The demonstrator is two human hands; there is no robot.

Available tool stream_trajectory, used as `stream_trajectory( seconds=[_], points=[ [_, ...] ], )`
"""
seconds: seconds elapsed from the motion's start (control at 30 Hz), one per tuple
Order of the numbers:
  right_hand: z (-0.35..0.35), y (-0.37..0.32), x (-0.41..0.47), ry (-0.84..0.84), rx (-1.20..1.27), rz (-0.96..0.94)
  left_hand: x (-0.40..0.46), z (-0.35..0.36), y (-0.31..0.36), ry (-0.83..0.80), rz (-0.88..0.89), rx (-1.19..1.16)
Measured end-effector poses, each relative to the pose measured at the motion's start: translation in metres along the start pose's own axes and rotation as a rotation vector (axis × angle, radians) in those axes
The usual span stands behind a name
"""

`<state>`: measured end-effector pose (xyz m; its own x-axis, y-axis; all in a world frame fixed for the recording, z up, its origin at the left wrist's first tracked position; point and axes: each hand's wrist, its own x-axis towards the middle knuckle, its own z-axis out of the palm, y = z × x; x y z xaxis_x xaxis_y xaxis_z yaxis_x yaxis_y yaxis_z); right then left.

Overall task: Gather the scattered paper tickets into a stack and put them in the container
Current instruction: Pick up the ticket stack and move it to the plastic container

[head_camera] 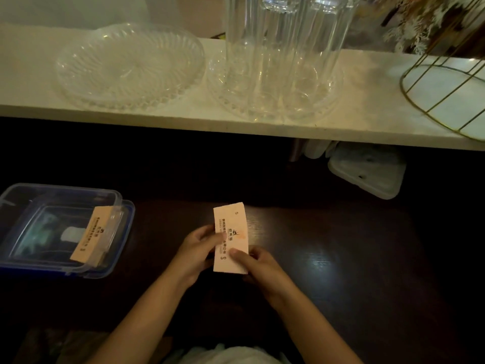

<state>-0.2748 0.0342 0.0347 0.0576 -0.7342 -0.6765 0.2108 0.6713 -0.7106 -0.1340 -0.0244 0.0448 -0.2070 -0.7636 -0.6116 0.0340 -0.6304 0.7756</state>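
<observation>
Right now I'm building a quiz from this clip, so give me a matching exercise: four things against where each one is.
Things:
1. ticket stack
2. single ticket
3. empty glass plate
4. gold wire frame

Places:
A. white shelf, far right
B. inside the blue-rimmed container
C. held between left hand and right hand
D. white shelf, left

Pairs: 1-C, 2-B, 3-D, 4-A

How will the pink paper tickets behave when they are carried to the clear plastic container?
The pink paper tickets, gripped by the left hand and right hand, stand flat, so probably fairly stiff together. They look thin and light, and loose ones may slide apart.
</observation>
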Motion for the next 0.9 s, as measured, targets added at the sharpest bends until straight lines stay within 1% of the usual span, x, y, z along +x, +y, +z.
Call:
stream_trajectory(
  seconds=[0.1, 0.17, 0.37, 0.53, 0.67, 0.77, 0.9],
  points=[
    [-0.012, -0.016, -0.001, -0.027, 0.02, -0.056, -0.004, -0.009, 0.005, -0.053, -0.041, 0.087],
    [-0.015, -0.027, -0.001, -0.062, -0.007, -0.069, -0.007, -0.011, 0.007, -0.07, -0.055, 0.104],
    [0.01, -0.045, 0.011, -0.167, -0.132, -0.099, -0.025, -0.036, 0.023, -0.014, -0.06, 0.062],
    [0.051, -0.057, 0.025, -0.303, -0.205, -0.096, -0.045, -0.077, 0.037, 0.042, -0.068, 0.088],
    [0.093, -0.068, 0.032, -0.41, -0.218, -0.101, -0.059, -0.114, 0.046, 0.114, -0.025, 0.031],
    [0.13, -0.072, 0.039, -0.432, -0.222, -0.11, -0.063, -0.145, 0.05, 0.151, 0.035, 0.004],
    [0.183, -0.072, 0.052, -0.394, -0.233, -0.134, -0.059, -0.193, 0.058, 0.194, 0.07, -0.027]
  ],
)
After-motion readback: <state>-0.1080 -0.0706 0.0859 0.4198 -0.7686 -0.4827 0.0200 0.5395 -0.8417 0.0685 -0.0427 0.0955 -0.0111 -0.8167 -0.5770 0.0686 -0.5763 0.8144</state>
